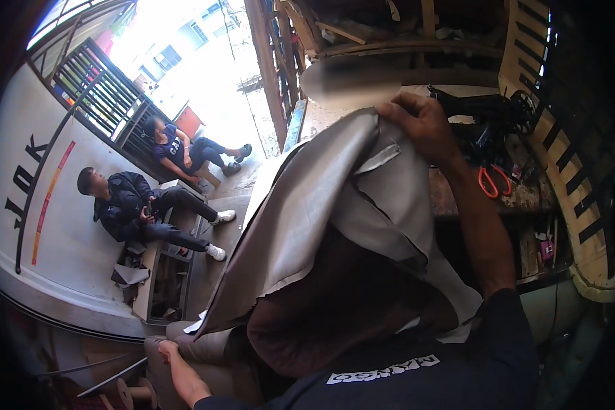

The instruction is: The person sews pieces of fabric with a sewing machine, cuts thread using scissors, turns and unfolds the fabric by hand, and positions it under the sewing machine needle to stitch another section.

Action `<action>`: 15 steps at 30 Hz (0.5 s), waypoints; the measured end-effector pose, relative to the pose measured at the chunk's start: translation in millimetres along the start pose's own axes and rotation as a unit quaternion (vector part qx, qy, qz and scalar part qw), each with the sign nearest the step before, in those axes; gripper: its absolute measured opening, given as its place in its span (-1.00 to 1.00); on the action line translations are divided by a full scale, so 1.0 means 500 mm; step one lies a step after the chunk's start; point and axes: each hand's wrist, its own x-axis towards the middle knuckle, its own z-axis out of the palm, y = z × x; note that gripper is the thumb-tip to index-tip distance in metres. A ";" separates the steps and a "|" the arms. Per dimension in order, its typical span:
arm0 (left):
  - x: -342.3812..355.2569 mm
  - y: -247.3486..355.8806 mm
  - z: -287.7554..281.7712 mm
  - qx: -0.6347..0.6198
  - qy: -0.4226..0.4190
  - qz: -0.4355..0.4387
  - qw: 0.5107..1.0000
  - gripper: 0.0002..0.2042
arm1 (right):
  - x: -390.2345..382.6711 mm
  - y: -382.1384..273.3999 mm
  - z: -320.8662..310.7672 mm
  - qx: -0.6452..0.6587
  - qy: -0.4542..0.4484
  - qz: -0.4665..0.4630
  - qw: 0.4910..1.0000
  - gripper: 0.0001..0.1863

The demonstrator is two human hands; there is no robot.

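My right hand (427,126) is raised, its thumb and fingers pinching the upper edge of a large sheet of grey leather-like material (301,205). The sheet hangs in folds toward me, showing a seam and a dark brown underside (321,307). Low at the left, my left hand (169,352) is closed against grey padded upholstery (208,345). What its fingers grip there is hard to see. A black sewing machine (482,109) stands on the worktable beyond my right hand. Orange-handled scissors (493,182) lie beside my right forearm.
Two people sit at the left, one on a low bench (158,273) by the white wall (48,171), the other nearer the bright doorway. A slatted wooden frame (560,150) curves along the right. A thread spool (138,393) and thin rods are at lower left.
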 end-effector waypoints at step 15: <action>-0.946 0.725 -0.505 -0.438 0.172 0.669 0.575 -0.81 | -0.007 -0.057 0.093 0.111 -0.081 0.035 0.990 -0.72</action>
